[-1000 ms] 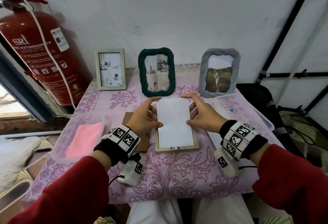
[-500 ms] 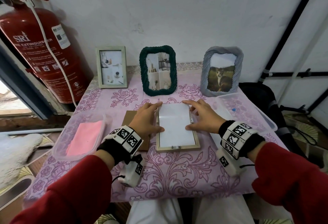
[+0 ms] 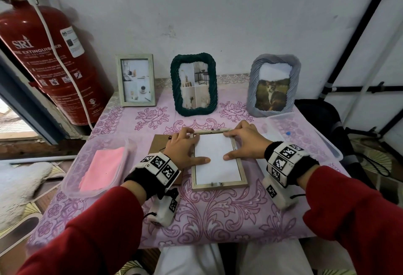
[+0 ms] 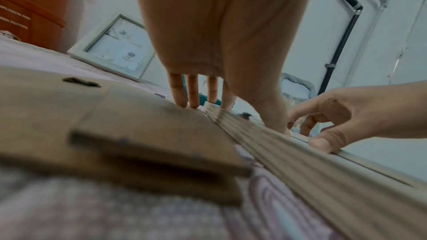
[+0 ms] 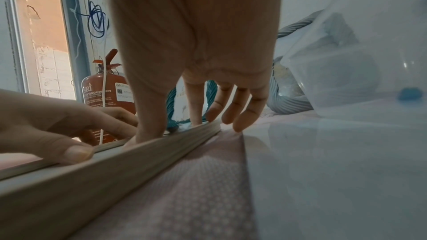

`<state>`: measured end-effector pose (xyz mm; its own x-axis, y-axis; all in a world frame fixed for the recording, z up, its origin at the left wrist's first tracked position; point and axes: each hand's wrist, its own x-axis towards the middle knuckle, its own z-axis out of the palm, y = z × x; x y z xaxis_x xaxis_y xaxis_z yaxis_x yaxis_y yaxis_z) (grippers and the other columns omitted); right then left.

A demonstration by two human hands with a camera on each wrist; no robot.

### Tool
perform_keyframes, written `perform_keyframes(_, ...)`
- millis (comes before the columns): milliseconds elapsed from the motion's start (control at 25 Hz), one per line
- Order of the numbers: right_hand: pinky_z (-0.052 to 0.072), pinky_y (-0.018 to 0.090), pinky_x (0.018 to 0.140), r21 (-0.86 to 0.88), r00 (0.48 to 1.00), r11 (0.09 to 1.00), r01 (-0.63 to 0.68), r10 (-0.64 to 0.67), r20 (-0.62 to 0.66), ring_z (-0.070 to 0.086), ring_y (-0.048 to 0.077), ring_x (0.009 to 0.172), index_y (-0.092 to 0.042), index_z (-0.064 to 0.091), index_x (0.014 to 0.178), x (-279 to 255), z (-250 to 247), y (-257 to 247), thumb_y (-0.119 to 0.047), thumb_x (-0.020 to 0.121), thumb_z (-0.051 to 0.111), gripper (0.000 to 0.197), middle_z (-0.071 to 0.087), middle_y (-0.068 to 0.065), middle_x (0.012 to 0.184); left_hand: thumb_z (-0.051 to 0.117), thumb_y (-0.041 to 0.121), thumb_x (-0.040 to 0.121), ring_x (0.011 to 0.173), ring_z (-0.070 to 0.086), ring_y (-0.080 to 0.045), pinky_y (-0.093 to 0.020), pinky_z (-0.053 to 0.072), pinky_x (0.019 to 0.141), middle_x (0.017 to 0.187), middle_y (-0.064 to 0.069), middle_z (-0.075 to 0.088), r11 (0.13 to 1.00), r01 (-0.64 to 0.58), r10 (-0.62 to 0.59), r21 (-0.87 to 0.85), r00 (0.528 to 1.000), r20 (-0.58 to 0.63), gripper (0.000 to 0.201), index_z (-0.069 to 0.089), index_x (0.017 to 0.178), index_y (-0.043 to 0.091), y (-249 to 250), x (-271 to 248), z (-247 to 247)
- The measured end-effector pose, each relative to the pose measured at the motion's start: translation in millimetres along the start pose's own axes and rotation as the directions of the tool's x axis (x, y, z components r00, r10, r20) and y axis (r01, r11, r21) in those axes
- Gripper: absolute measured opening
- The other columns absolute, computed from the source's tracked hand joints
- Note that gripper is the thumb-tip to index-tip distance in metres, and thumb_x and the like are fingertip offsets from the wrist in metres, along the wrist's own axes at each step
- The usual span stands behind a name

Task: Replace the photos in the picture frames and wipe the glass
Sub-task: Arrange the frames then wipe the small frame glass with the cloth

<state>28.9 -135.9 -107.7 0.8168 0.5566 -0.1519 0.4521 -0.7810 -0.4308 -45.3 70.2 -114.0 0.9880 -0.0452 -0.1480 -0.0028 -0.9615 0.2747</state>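
Pressing a white rectangular photo sheet (image 3: 214,157) flat into the pale wooden frame (image 3: 220,185) lying face-down on the pink floral tablecloth (image 3: 218,213), both hands work it together: left hand (image 3: 183,150) has fingers spread straight at the frame's far left corner, thumb on the sheet; right hand (image 3: 244,144) mirrors it, fingers lightly bent on the far right edge (nothing gripped by either). Under the left palm lies the brown cardboard backing board (image 3: 160,144). Left of that hand, a clear plastic tub (image 3: 72,178) holds a pink cloth (image 3: 102,168).
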Motion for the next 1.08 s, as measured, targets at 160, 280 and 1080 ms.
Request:
perform_keyframes(160, 0.034, 0.034, 0.099, -0.004, 1.0, 1.0, -0.002, 0.002, -0.002, 0.033, 0.026, 0.115, -0.019, 0.046, 0.137, -1, 0, -1, -0.048, 0.064, 0.08, 0.086, 0.03, 0.001, 0.107, 0.064, 0.058, 0.075, 0.13, 0.029, -0.031, -0.045, 0.028, 0.109, 0.144, -0.004, 0.025, 1.0, -0.001, 0.001, -0.012, 1.0, -0.015, 0.075, 0.042, 0.136, 0.021, 0, -2, 0)
perform_keyframes(280, 0.032, 0.024, 0.101, 0.052, 1.0, 0.998, -0.023, 0.022, 0.02, 0.037, 0.023, 0.118, -0.015, 0.044, 0.139, -3, -1, -1, -0.042, 0.066, 0.081, 0.086, 0.028, 0.002, 0.111, 0.063, 0.057, 0.077, 0.134, 0.028, -0.026, -0.043, 0.025, 0.111, 0.145, -0.002, 0.026, 0.998, 0.009, -0.009, -0.062, 1.0, 0.005, 0.074, 0.041, 0.138, 0.023, -2, -5, -4)
perform_keyframes(1080, 0.046, 0.015, 0.038, 0.433, 0.983, 0.883, -0.181, 0.167, 0.069, 0.058, 0.006, 0.049, -0.012, 0.04, 0.139, -28, 2, -5, 0.001, 0.083, 0.063, 0.062, 0.055, 0.0, 0.065, 0.071, 0.015, 0.079, 0.103, 0.059, -0.03, -0.039, 0.048, 0.094, 0.113, -0.018, 0.061, 0.797, 0.245, -0.449, -0.552, 0.852, -0.27, 0.06, 0.046, 0.132, 0.003, -43, -37, -30)
